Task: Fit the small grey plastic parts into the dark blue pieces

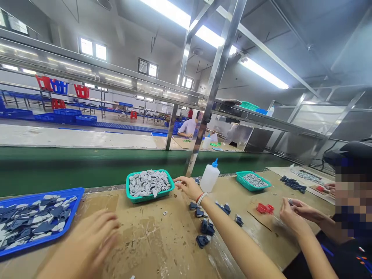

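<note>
Although the teal basket (149,198) is heaped with grey parts (148,182) and the blue tray (43,193) holds a mixed layer of dark blue and grey pieces, we see only a small scatter of dark blue parts (207,227) lying loose on the cardboard sheet (151,240), so we judge that the bulk of the work is ahead of us

Our right hand (188,187) reaches forward with its fingers stretched out, the tips at the right rim of the teal basket, and nothing shows in its grasp. Our left hand (87,244) is blurred, palm down and fingers loosely spread, empty, over the cardboard just beside the blue tray

For room, the cardboard between tray and basket is bare apart from one small chip, and it gives our left hand free sweep. Our right hand has less: a white glue bottle (209,176) with a blue cap stands just beside it, and a slanted steel post (200,128) rises behind that. The green conveyor belt (58,168) runs along the far edge of the table, close behind the basket. To our right a co-worker's hands (293,217) work near a red piece (265,209) and a second teal basket (247,187), well apart from ours
</note>
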{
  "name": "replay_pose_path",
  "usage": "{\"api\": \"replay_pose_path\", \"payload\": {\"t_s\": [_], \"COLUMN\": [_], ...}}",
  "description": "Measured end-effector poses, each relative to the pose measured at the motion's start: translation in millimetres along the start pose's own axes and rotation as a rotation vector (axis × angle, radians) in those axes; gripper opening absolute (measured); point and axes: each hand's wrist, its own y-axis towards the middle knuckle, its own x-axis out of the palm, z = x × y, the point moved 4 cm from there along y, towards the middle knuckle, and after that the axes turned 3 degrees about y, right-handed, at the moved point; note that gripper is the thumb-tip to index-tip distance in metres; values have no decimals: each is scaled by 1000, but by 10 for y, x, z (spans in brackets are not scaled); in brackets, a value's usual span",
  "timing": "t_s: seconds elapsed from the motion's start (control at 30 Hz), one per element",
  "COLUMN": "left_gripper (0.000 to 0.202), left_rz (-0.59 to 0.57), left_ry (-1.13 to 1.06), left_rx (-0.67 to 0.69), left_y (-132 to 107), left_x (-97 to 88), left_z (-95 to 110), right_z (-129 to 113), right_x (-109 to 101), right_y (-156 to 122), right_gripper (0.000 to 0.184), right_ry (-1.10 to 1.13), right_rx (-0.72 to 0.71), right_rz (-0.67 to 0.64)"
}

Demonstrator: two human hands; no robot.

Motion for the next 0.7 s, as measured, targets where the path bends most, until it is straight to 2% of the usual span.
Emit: {"api": "replay_pose_path", "payload": {"t_s": [0.07,0.13,0.2,0.3,0.4,0.47,0.53,0.7], "left_gripper": [16,28,32,17,14,12,11,12], "left_rz": [-201,-279,-308,-357,-377,-401,-452,-570], "left_ry": [217,308,314,325,320,283,210,-1], "left_rx": [213,308,343,390,390,389,402,393], "left_y": [356,690,930,1055,1025,994,988,1180], "left_x": [407,767,1036,1269,1348,1394,1483,1898], "left_z": [116,164,135,10,-16,121,377,1070], "right_z": [-81,-155,-191,-129,67,243,435,931], "right_x": [-23,-56,-171,-585,-1152,-1473,-1707,-2060], "right_y": [-241,-498,-726,-1014,-1307,-1521,-1743,-2228], "right_gripper": [26,28,29,29,26,26,28,26], "right_ry": [65,103,114,164,299,355,384,443], "right_rx": [4,3,2,12,29,36,41,24], "right_rz": [18,29,43,84,143,181,222,351]}}
